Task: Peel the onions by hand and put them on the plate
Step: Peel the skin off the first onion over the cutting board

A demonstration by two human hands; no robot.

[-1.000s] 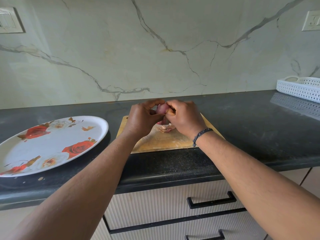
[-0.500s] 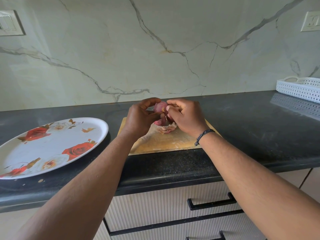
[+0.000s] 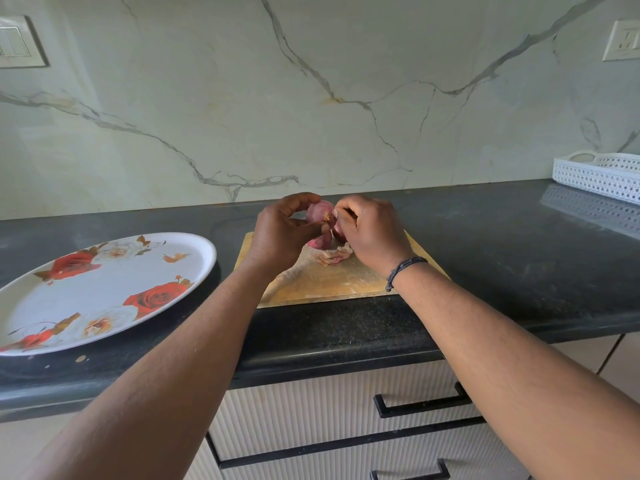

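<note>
**Onion's up between both hands, plate's a reach to the left**

So the onion (image 3: 320, 213) is held up off the cutting board (image 3: 349, 284), pinched right between the two hands at the far middle of the counter. Its root tuft faces toward the camera and a bit right, so I'd guess the long axis runs roughly near-to-far, tilted up, though honestly the fingers hide most of it.

Left hand (image 3: 277, 233) is curled around the onion's left side, thumb and forefinger arched over the top, doing the holding. Right hand (image 3: 372, 232) has fingers bunched and is nipping at the skin right by the root end, so it looks like the peeling hand.

Directly below there's a pinkish piece (image 3: 320, 241) that could be another onion or loose skin, can't tell. Dry peelings (image 3: 336, 256) sit on the board just near of that.

The plate (image 3: 31, 299) sits well off to the left with nothing on it, so the left hand is the closer one for the drop-off once the skin's gone. White basket (image 3: 595, 174) far right, not involved.
</note>
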